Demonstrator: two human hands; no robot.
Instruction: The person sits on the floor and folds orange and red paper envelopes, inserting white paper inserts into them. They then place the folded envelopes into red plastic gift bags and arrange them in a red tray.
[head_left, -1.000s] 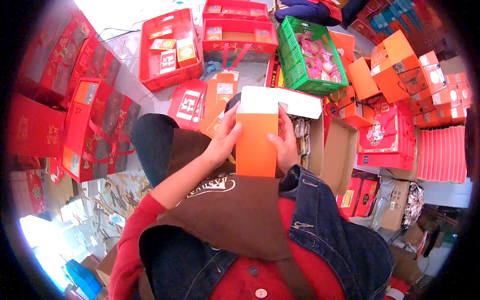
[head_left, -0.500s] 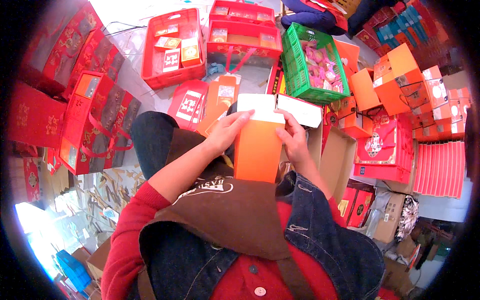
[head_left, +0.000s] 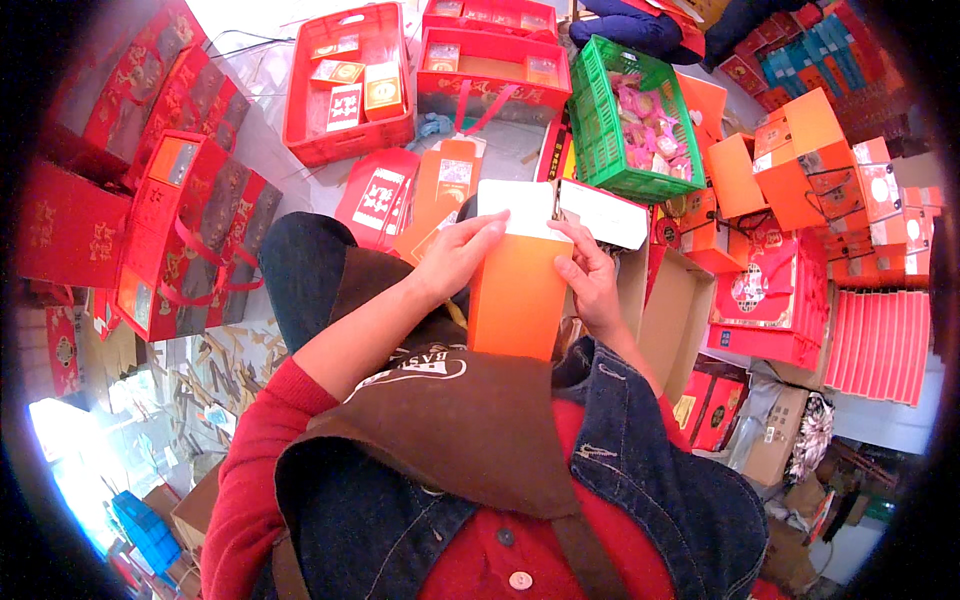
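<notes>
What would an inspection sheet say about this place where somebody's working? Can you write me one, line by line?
Surface: pale floor, partly covered.
Job's things: orange rectangular cardboard packaging with white upper end.
Clutter: thin brown strips scattered lower left; crumpled blue item, material unclear.
Grippers: bare left hand and bare right hand holding the packaging between them.
Cables: thin dark cord, upper left.
Surroundings: red rectangular plastic crate with small boxes; green rectangular plastic crate with pink-wrapped items; another person's dark-blue trouser leg.
</notes>
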